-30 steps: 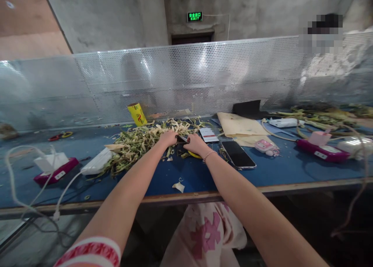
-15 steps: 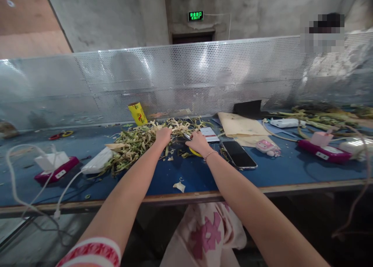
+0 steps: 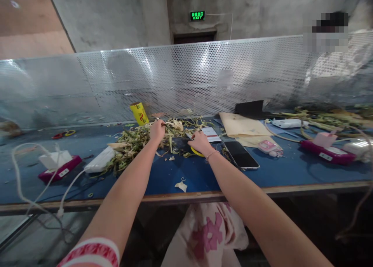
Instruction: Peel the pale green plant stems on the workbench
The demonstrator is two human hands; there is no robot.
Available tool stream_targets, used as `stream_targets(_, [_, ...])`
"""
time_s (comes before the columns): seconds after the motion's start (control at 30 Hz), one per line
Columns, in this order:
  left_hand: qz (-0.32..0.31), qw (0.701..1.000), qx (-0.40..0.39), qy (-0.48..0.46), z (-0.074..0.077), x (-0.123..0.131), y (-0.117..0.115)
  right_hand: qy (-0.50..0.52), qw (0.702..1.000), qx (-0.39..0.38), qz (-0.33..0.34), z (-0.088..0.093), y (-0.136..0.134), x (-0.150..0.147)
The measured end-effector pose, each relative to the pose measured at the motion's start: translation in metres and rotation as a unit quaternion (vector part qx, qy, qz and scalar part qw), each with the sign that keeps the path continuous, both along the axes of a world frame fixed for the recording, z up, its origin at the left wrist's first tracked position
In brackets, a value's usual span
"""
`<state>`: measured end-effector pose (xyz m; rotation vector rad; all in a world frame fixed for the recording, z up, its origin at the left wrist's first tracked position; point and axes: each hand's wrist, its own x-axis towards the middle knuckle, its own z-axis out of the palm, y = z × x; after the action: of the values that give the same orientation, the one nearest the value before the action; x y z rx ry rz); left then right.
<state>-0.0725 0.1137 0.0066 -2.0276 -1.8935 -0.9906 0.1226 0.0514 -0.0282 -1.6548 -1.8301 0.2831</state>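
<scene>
A heap of dried, greenish plant stems [image 3: 131,143] lies on the blue table [image 3: 171,177]. My left hand [image 3: 157,130] is closed at the heap's right side, fingers round some of the stems. To its right, my right hand [image 3: 199,142] is closed on yellow-handled scissors [image 3: 197,152], whose blade tip points left past the fingers. Pale leafy pieces [image 3: 176,125] lie between and behind the hands. A lit phone [image 3: 211,134] rests just behind my right hand.
A dark phone [image 3: 241,155], a pink case [image 3: 269,148] and brown paper [image 3: 244,125] lie to the right. White power strip [image 3: 100,159] and cables sit left. A yellow tube [image 3: 139,113] stands by the perforated metal screen [image 3: 180,80]. A person is beyond it at right.
My left hand has moved a little left, and some stems now hang to its right. My right hand has stayed nearly in place with the scissors.
</scene>
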Motion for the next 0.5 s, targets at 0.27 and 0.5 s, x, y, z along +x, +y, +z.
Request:
stream_targets(0.27, [0.006, 0.979, 0.107, -0.176, 0.009, -0.008, 0.003, -0.015, 1.000, -0.002, 0.003, -0.001, 0.000, 0.000])
stream_targets(0.5, [0.041, 0.974, 0.135, -0.179, 0.007, -0.012, 0.004, -0.023, 1.000, 0.001, 0.005, -0.003, 0.002, 0.000])
